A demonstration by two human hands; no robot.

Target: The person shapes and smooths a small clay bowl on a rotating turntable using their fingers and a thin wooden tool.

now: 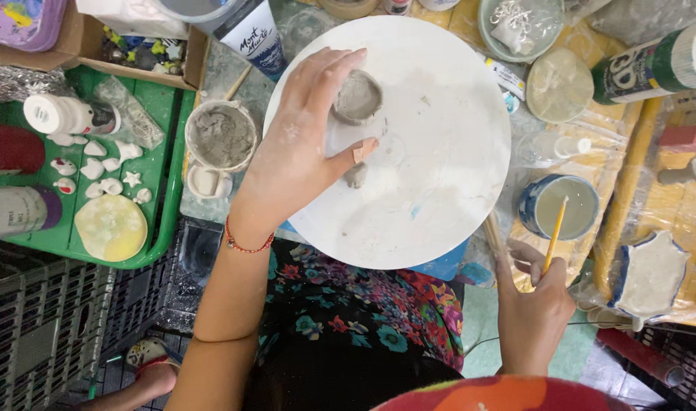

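A round white board (439,175) lies in front of me, smeared with clay. On its upper left sits a small grey clay cup (358,97). My left hand (302,144) curves around the cup's left side, fingers touching its rim and thumb stretched below it. A small lump of grey clay (355,176) lies just under my thumb. My right hand (534,301) is off the board's lower right edge, closed on a thin yellow stick (555,228) whose tip points into a blue-rimmed cup of cloudy water (559,205).
A cup of grey clay slip (220,137) stands left of the board. A green tray (162,190) at left holds small white clay figures, bottles and a yellowish disc. A blue-edged dish (651,274), paint bottles and a bowl (519,27) crowd the right and top.
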